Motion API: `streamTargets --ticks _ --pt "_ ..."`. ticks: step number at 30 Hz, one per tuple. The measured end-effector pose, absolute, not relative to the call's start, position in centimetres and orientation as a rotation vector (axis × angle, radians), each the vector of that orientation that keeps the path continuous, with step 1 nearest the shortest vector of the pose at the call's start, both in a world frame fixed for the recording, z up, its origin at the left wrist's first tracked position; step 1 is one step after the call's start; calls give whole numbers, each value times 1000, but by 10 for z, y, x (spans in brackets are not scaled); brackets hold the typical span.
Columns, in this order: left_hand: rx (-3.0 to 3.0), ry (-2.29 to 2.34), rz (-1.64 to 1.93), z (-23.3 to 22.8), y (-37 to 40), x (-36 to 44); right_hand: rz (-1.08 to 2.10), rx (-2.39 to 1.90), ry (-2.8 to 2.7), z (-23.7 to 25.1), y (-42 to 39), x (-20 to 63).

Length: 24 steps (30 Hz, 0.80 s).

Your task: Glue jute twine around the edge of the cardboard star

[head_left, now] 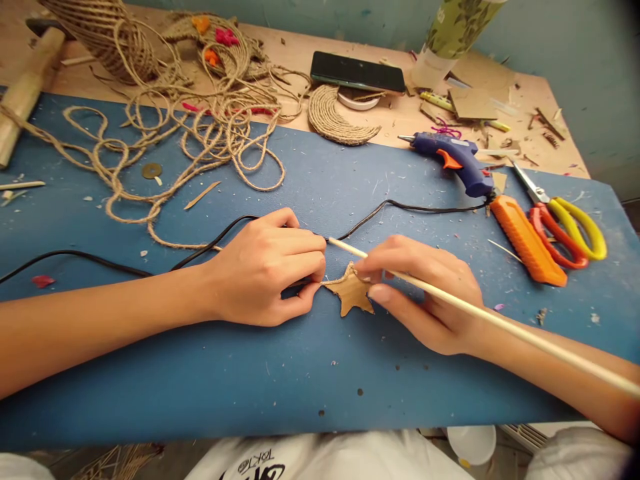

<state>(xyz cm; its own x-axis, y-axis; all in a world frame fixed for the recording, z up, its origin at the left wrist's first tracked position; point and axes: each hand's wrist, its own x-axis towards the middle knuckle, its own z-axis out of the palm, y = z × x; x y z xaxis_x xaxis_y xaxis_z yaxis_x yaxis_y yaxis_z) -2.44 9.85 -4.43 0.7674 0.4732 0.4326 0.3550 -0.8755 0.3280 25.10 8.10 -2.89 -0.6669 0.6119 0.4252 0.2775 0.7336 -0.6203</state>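
A small cardboard star (351,296) lies on the blue mat between my hands, with jute twine (329,283) running along its upper edge. My left hand (273,270) is closed on this twine just left of the star, its fingertips pinched together. My right hand (430,290) holds a long, thin wooden stick (470,305) that slants across it, the stick's tip lying past the fingers toward my left hand. The right index finger and thumb reach the star's top and right side. The fingers partly cover the star's right edge.
Loose twine (150,160) is tangled at the upper left beside a hammer (30,87). A glue gun (457,157), orange cutter (527,240) and scissors (565,220) lie right. Behind are a phone (357,71) and a twine crescent (335,120). A black cord (370,217) crosses the mat.
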Motion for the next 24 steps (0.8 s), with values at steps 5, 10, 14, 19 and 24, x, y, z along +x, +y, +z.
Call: streamTargets --ticks 5,10,14,19,24 --pt "2731 649 770 -45 98 -24 502 -680 -2556 -33 87 256" --pt "2739 634 770 -45 97 -24 492 -688 -2599 -37 89 256" --pt "2753 592 754 -44 97 -23 449 -669 -2597 -38 90 254" --pt "2764 580 744 -45 98 -24 421 -662 -2601 -36 90 254" --pt "2762 561 726 -45 98 -25 393 -671 -2610 -38 90 253"
